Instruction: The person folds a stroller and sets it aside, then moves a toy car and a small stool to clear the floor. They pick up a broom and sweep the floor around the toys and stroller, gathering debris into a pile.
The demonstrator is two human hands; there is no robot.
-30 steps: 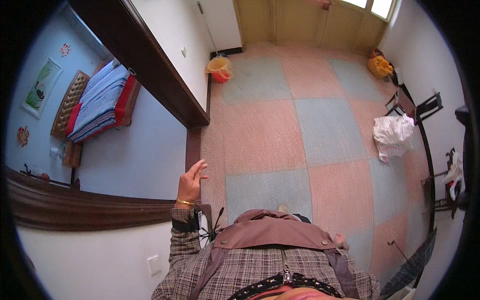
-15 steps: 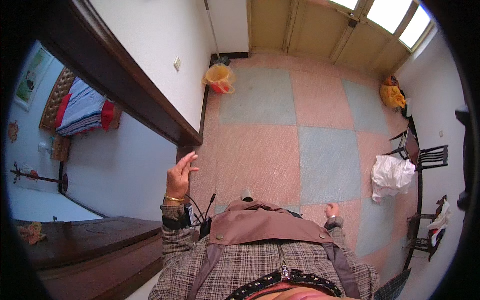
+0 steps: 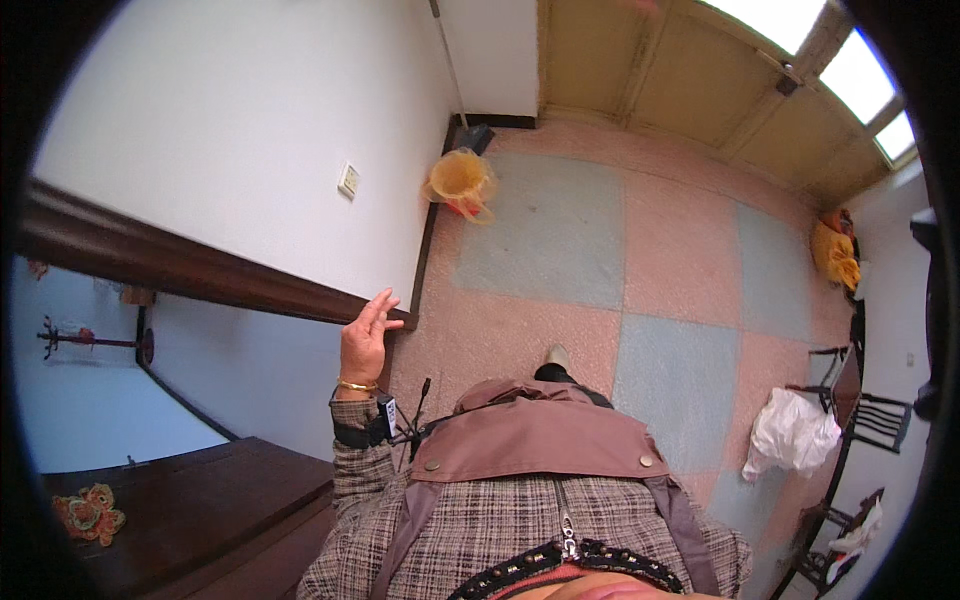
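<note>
My left hand (image 3: 364, 350) is raised at about waist height, wearing a gold-coloured bracelet (image 3: 358, 386). Its fingers are stretched out with nothing in them, beside the end of a dark wooden door frame (image 3: 240, 290); whether they touch the frame I cannot tell. A small black device (image 3: 388, 415) with cables is strapped on the left forearm. My right hand does not show. Below my brown apron (image 3: 535, 440), one light-coloured shoe (image 3: 557, 356) stands on the pink and blue tiled floor (image 3: 670, 375).
A bin lined with a yellow bag (image 3: 461, 180) stands by the left wall. Yellow wooden doors (image 3: 690, 75) close the far side. On the right are a yellow bag (image 3: 833, 252), a white plastic bag (image 3: 792, 432) and dark chairs (image 3: 880, 422). A brown wooden door (image 3: 200, 505) stands at lower left.
I have moved forward, and the view has turned left. The door frame is now right beside my left hand. My right hand has gone out of view, and a shoe has stepped forward.
</note>
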